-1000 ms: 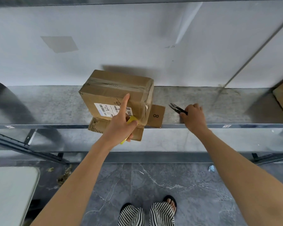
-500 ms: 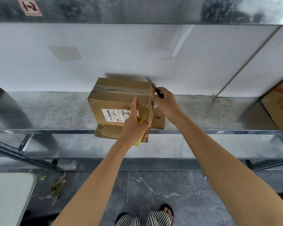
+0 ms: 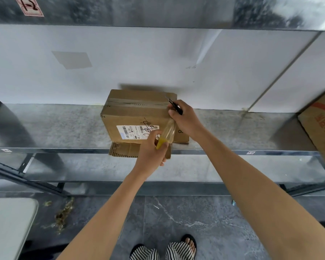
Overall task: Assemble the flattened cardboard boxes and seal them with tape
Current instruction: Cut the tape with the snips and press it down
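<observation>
A taped brown cardboard box (image 3: 133,115) with a white shipping label stands on the metal shelf (image 3: 54,126), on top of a flattened piece of cardboard (image 3: 126,152). My left hand (image 3: 151,152) grips a yellow tape roll (image 3: 162,141) at the box's lower right front. A strip of clear tape (image 3: 169,130) stretches from the roll up to the box's right top corner. My right hand (image 3: 186,119) holds small black scissors (image 3: 174,106) at that corner, beside the tape strip.
Another cardboard box (image 3: 321,124) with red print stands at the shelf's right end. A white wall backs the shelf, and an upper shelf hangs overhead. A pale table corner (image 3: 8,228) sits at lower left. My sandalled feet stand on the grey floor below.
My right hand picked the scissors up from the shelf and brought them to the box's top right corner. My left hand pulled the roll down, stretching the tape strip.
</observation>
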